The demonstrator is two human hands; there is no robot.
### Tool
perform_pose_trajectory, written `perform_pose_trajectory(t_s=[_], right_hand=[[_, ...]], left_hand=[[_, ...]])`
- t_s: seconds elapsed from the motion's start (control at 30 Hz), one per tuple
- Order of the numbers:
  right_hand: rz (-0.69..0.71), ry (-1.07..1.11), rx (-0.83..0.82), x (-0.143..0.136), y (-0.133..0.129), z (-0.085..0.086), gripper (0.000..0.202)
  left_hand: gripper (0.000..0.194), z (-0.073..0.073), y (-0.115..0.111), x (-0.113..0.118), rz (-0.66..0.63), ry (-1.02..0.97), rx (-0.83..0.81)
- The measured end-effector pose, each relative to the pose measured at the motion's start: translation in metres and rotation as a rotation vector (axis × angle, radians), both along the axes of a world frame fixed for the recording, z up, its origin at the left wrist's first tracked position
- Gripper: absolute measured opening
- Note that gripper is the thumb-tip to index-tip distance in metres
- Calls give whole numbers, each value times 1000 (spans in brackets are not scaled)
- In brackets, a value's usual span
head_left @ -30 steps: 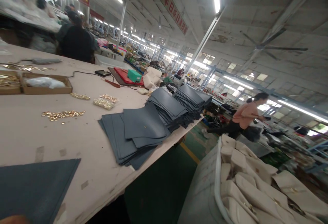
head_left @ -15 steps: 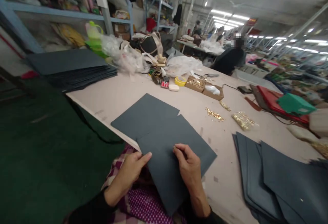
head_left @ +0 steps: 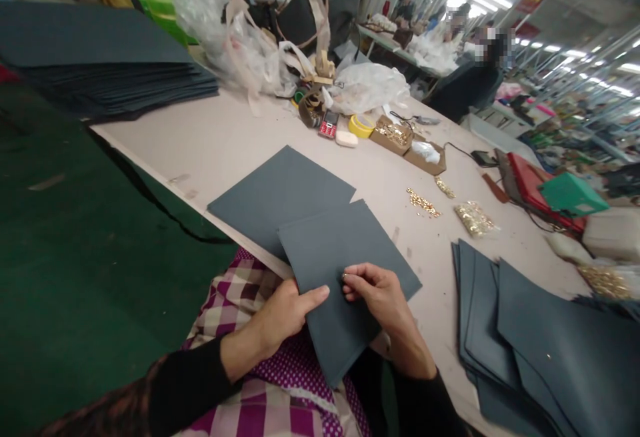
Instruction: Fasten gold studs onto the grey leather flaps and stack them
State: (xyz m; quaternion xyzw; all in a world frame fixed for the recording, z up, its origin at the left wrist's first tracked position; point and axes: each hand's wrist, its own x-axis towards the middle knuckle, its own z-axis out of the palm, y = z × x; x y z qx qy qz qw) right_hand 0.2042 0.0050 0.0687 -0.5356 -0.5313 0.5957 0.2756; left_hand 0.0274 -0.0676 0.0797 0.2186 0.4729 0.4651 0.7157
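My left hand grips the near left edge of a dark blue-grey panel, thumb on top and fingers hidden underneath. On the same panel, my right hand is closed in a pinch close to the surface. A tiny shiny metal piece shows at its fingertips; its exact kind is too small to tell. Partly under the held panel, a second blue-grey panel lies at the table edge. Small gold-coloured metal fittings are scattered beyond the right hand.
The pale table carries a stack of dark panels at left and more panels at right. Farther back are a bag of gold fittings, yellow tape, cardboard boxes and plastic bags. A person sits beyond.
The held panel has turned slightly and come apart from the one beneath at its left corner. My left thumb has moved right, farther onto the panel. The camera view has tilted down.
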Motion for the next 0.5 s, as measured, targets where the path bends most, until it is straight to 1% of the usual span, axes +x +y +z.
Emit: perform_pose_trajectory(t_s=[0.1, 0.2, 0.33, 0.5], right_hand=[[29, 14, -65, -1, 6, 1, 36], [75, 3, -93, -4, 9, 3, 34], [116, -28, -104, -6, 10, 5, 29], [136, -32, -111, -7, 12, 2, 29]], left_hand=[[38, -7, 2, 7, 38, -59, -52], [44, -13, 1, 8, 43, -69, -76], [47, -13, 3, 6, 60, -43, -98], [52, -14, 4, 4, -11, -100, -59]])
